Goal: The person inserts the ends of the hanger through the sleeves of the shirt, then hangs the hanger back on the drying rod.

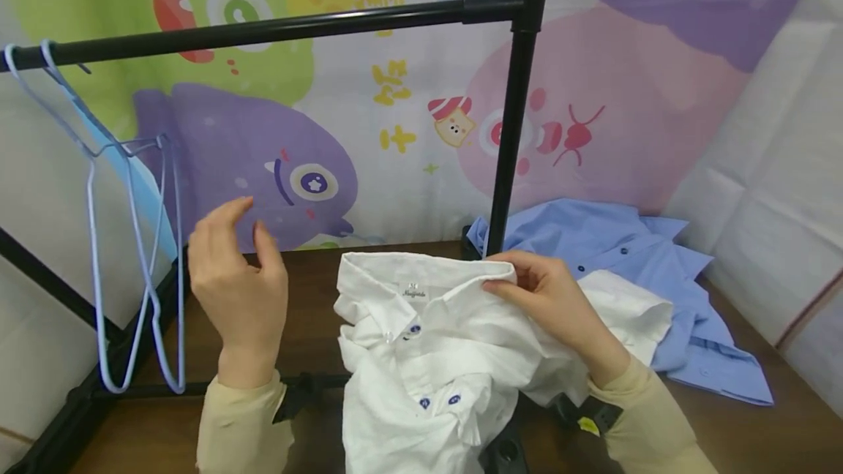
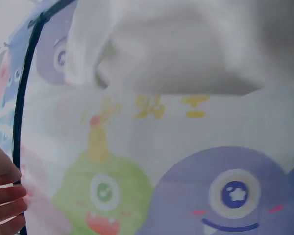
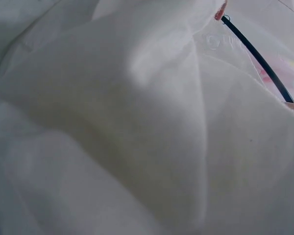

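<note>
A white shirt (image 1: 454, 342) with dark blue buttons hangs from my right hand (image 1: 553, 298), whose thumb and fingers pinch the right end of its collar. The collar faces up and shows a label (image 1: 415, 291) inside. To the left of the shirt my left hand (image 1: 240, 276) is raised, fingers loosely bent, thumb apart, nothing held. Part of that hand (image 2: 5, 191) shows at the left edge of the left wrist view, with blurred white cloth (image 2: 176, 44) across the top. White fabric (image 3: 137, 122) fills most of the right wrist view.
Light blue hangers (image 1: 132, 240) hang at the left of a black rack bar (image 1: 296, 24). A black upright post (image 1: 514, 108) stands behind the shirt. On the brown tabletop (image 1: 800, 415) at right lies a crumpled blue shirt (image 1: 691, 306). A cartoon-printed curtain (image 1: 408, 189) covers the back.
</note>
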Demonstrator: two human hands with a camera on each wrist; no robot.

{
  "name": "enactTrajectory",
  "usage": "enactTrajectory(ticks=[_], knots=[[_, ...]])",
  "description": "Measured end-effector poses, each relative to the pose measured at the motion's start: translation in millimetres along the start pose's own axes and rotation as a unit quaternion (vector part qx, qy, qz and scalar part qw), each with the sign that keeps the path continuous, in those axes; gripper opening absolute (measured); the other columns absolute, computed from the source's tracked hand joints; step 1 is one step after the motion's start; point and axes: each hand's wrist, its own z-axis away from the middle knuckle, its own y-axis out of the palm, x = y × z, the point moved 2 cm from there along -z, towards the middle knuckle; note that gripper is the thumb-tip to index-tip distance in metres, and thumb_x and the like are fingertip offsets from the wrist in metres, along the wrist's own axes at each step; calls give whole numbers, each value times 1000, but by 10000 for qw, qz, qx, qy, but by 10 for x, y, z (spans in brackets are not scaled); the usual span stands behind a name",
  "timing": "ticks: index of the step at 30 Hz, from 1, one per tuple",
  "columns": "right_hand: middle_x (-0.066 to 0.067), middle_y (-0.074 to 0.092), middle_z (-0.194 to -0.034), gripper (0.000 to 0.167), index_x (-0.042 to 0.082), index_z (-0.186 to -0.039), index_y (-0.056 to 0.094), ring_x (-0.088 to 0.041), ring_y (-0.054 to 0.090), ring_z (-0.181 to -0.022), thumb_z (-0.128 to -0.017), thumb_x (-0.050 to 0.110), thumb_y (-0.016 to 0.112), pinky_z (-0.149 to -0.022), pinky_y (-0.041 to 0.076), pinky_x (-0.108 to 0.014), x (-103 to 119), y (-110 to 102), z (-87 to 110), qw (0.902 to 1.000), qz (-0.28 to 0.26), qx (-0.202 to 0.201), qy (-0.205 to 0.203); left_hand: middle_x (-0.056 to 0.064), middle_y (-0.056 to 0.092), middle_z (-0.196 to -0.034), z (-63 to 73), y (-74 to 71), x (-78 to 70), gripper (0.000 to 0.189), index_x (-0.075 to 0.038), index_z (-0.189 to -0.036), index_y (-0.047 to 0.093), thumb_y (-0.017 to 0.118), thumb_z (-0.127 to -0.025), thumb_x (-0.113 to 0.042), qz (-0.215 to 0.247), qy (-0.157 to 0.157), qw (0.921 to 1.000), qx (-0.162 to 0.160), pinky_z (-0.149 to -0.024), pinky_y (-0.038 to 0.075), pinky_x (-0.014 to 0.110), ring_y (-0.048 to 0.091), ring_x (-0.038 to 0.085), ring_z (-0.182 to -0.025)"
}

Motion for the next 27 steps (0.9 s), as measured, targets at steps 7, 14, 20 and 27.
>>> enactTrajectory(ticks=[7,14,20,27], knots=[[-11,66,-94,20,4,-102,64,-7,62,-71,-82,6,65,-61,50,-22,13,10,-15,9999,12,48,109,11,52,-122,-351,-74,36,30,-3,-116,55,49,-89,-16,-1228,-634,9855,-988,-105,23,36,40,23,-120],[-12,66,-94,20,2,-102,64,-7,62,-72,-82,4,64,-61,50,-22,5,46,-16,9998,-137,139,-10,9,43,-132,-583,-120,182,45,-10,-134,39,36,-94,-32,-2456,-1790,9518,-406,-105,20,38,34,25,-124],[-12,66,-94,20,3,-102,64,-7,62,-71,-82,5,65,-61,50,-22,6,58,-11,9999,-45,135,16,16,36,-135,-644,-137,314,50,-7,-137,29,31,-95,-34,-3032,-2568,9167,424,-106,17,44,30,32,-126],[-12,66,-93,20,2,-102,64,-6,62,-72,-82,4,64,-61,50,-22,10,57,0,9999,-69,151,-32,14,34,-141,-794,-126,383,50,-5,-139,26,35,-95,-27,-2661,-3226,9023,1049,-108,20,44,31,31,-129]])
